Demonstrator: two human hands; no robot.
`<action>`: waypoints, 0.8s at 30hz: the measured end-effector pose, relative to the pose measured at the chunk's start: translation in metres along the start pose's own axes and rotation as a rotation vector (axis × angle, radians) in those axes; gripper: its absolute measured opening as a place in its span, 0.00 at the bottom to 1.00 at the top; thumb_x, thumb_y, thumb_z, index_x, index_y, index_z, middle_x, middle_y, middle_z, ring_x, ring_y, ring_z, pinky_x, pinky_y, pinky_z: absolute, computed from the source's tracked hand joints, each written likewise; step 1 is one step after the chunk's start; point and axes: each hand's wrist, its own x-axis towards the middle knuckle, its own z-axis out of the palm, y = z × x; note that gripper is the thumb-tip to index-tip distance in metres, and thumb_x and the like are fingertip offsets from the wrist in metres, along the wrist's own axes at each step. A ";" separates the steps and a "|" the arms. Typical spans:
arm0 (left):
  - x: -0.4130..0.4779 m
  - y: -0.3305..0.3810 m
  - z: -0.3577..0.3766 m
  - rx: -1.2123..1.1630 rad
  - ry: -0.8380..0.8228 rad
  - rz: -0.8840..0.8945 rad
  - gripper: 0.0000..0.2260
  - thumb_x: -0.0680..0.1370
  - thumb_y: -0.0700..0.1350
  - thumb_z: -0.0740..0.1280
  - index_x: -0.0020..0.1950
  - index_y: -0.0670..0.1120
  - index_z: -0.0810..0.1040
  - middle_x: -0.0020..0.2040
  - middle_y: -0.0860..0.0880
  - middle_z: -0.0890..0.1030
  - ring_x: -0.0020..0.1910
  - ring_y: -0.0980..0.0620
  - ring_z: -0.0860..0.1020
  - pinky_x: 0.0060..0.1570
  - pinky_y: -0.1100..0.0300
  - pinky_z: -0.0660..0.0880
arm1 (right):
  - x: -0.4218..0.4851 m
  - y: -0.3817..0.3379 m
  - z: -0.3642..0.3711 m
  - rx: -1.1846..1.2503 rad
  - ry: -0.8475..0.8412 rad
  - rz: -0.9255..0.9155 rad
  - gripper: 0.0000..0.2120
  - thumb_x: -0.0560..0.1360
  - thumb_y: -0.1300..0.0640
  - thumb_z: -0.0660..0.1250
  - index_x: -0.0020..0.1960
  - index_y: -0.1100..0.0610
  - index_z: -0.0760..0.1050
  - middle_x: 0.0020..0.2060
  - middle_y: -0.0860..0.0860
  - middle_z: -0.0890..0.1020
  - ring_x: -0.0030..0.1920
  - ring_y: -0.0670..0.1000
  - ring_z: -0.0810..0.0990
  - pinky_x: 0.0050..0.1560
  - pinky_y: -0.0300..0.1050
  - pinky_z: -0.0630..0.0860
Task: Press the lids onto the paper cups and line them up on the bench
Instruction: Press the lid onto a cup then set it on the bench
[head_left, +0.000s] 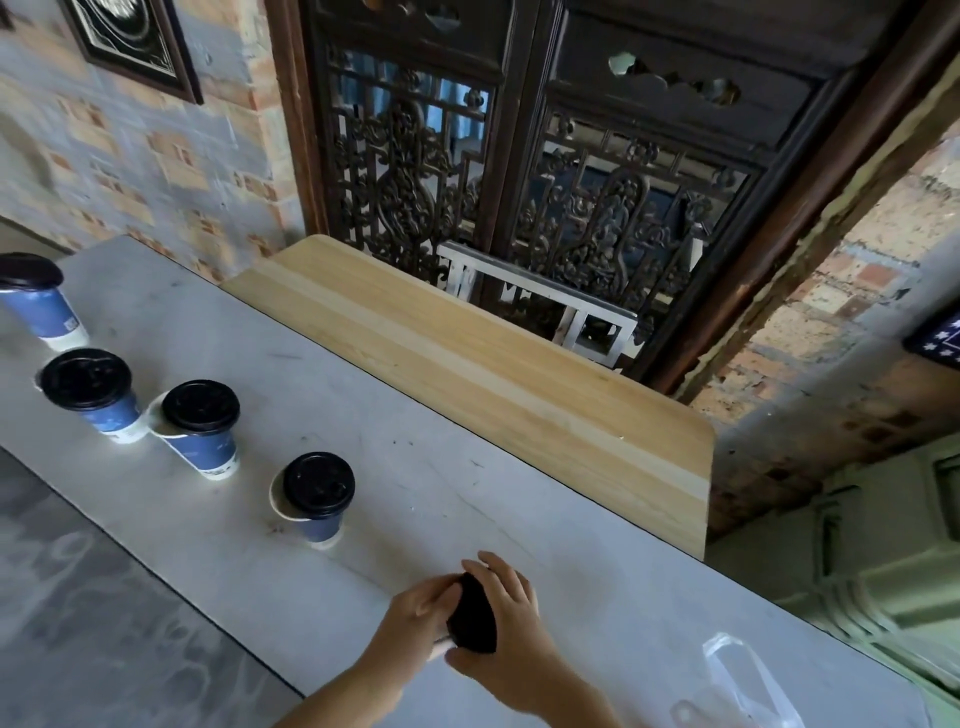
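Several blue paper cups with black lids stand in a loose row on the grey bench (467, 519): one at far left (36, 301), then a second cup (93, 395), a third cup (202, 431) and the nearest cup (318, 496). The lids on the third and nearest cups sit off-centre, showing white rim. At the bench's near edge my left hand (415, 613) wraps a cup that it almost wholly hides. My right hand (511, 623) holds a black lid (472, 618) over that cup's top.
A light wooden tabletop (493, 374) adjoins the bench's far side, in front of a dark carved screen (519, 182). A clear plastic bag (743, 680) lies on the bench at bottom right. A dark grey surface (104, 623) borders the bench at lower left.
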 end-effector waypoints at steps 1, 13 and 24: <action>0.004 -0.002 -0.005 0.012 0.048 -0.036 0.13 0.80 0.58 0.64 0.60 0.56 0.82 0.58 0.52 0.84 0.60 0.51 0.82 0.62 0.46 0.78 | -0.001 0.000 0.000 0.126 0.022 0.033 0.38 0.71 0.36 0.70 0.77 0.45 0.62 0.75 0.39 0.59 0.75 0.45 0.57 0.74 0.39 0.59; -0.011 0.023 0.003 0.345 0.253 0.102 0.11 0.83 0.51 0.61 0.45 0.58 0.80 0.43 0.54 0.84 0.47 0.55 0.81 0.44 0.67 0.73 | -0.010 0.018 0.034 1.028 0.385 0.438 0.19 0.84 0.52 0.61 0.45 0.53 0.89 0.49 0.56 0.88 0.58 0.58 0.83 0.70 0.59 0.73; -0.004 0.040 -0.004 0.380 0.181 0.121 0.11 0.82 0.51 0.64 0.41 0.53 0.80 0.36 0.56 0.82 0.40 0.59 0.81 0.43 0.62 0.77 | -0.017 0.016 0.009 0.725 0.350 0.408 0.10 0.83 0.58 0.63 0.47 0.50 0.80 0.48 0.49 0.81 0.48 0.45 0.78 0.30 0.48 0.82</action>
